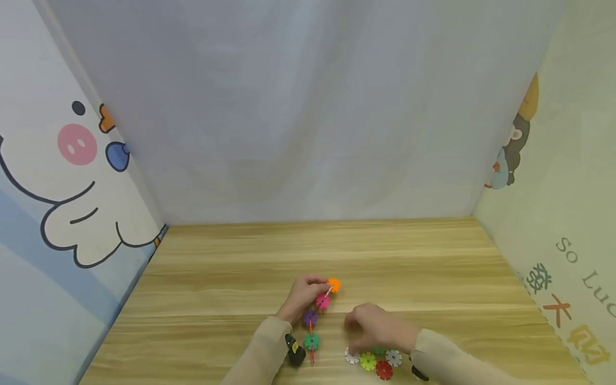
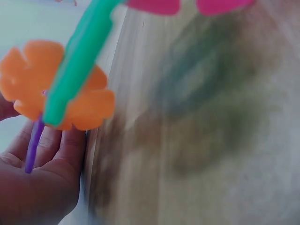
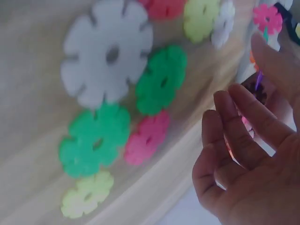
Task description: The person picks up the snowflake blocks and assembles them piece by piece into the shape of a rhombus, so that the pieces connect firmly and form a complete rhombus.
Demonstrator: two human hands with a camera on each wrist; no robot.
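My left hand [image 1: 304,293] pinches the edge of an orange snowflake disc [image 1: 334,285], at the far end of a chain linked by thin sticks. A pink disc [image 1: 323,301], a purple disc [image 1: 310,317] and a green disc [image 1: 312,341] follow toward me. In the left wrist view, a green stick [image 2: 77,65] crosses the orange disc and a purple stick [image 2: 34,145] pokes out below. My right hand [image 1: 377,326], fingers loosely bent and holding nothing, hovers by a white disc [image 1: 352,357] on the table.
Loose discs lie under and near my right hand: a yellow one [image 1: 368,361], a red one [image 1: 384,369], a pale one [image 1: 393,357], and several more in the right wrist view, including a green disc [image 3: 96,140]. Printed cloth walls and a plain curtain [image 1: 313,117] enclose the wooden table [image 1: 216,256].
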